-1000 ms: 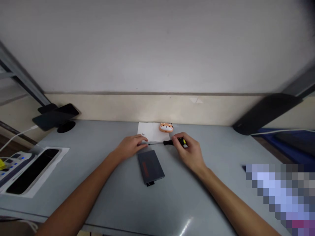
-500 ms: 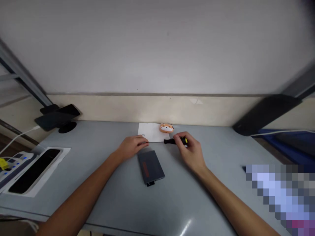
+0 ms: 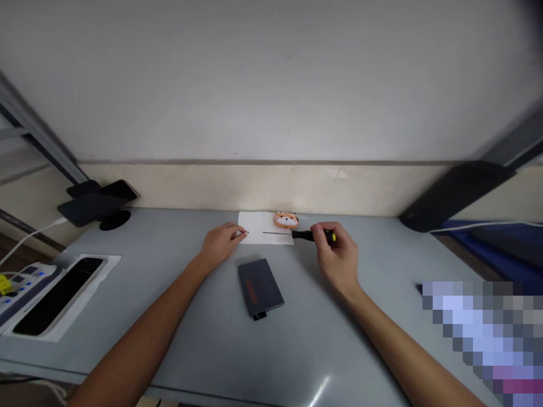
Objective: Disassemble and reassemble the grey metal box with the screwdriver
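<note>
My right hand (image 3: 337,257) grips a screwdriver (image 3: 303,235) by its black and yellow handle. The thin metal shaft points left, over a white sheet of paper (image 3: 267,221). At the left side of that paper, my left hand (image 3: 220,246) has its thumb and index finger brought together. Tiny dark specks, perhaps screws (image 3: 248,232), lie right by these fingertips; whether one is pinched is too small to tell. Below the paper, a dark grey flat box-shaped device (image 3: 261,288) rests on the table, with a small black piece sticking out of its near end.
An orange animal-face case (image 3: 286,219) sits on the paper's right part, near the wall. Along the left are a phone on a stand (image 3: 114,198), another phone (image 3: 61,297) and a power strip (image 3: 29,282). A dark cylinder (image 3: 453,198) stands at the back right of the grey table (image 3: 322,350).
My left hand has moved up and slightly left, from the paper's near edge to the specks. The right hand has drawn the screwdriver rightward, and its shaft now shows over the paper.
</note>
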A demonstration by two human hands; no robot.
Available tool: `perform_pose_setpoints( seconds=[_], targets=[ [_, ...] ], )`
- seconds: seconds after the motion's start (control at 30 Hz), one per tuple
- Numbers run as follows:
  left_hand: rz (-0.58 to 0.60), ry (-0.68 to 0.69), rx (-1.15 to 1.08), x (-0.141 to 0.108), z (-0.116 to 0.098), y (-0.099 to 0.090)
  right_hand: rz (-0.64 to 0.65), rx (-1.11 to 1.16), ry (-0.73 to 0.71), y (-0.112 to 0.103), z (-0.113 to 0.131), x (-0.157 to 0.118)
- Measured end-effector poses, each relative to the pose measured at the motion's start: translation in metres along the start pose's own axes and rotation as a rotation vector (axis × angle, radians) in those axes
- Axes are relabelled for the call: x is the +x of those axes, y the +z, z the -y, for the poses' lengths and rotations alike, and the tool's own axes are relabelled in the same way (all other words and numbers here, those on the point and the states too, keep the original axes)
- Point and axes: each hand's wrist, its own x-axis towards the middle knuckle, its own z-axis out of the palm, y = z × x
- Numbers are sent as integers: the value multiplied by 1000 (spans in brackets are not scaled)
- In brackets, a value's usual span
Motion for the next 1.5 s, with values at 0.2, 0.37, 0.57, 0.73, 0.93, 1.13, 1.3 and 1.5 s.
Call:
perform_pose_setpoints(
  seconds=[0.2, 0.37, 0.57, 0.73, 0.93, 1.13, 1.3, 1.5],
  targets=[
    [-1, 1, -31, -1, -2, -4, -32, -9, 11, -3, -2, 2],
    [61, 48, -231, -11, -16, -23, -87, -26, 46, -11, 1, 7],
    [639, 218, -516, -24, -28, -48, -77, -66, -9, -24, 11, 11],
    [800, 324, -627, -25, -28, -51, 12, -15, -6, -24, 15, 6],
    [603, 269, -515, -29, -42, -32, 231, -106, -110, -22, 20, -6],
    [258, 314, -195, -38, -63, -1, 111, -292, -250, -32, 17, 2],
    [200, 290, -112, -40, -68, 8, 10, -390, -352, -39, 17, 10],
    [208, 379, -94, -39, -59, -5, -12, -359, -444, -32, 21, 6]
  ],
)
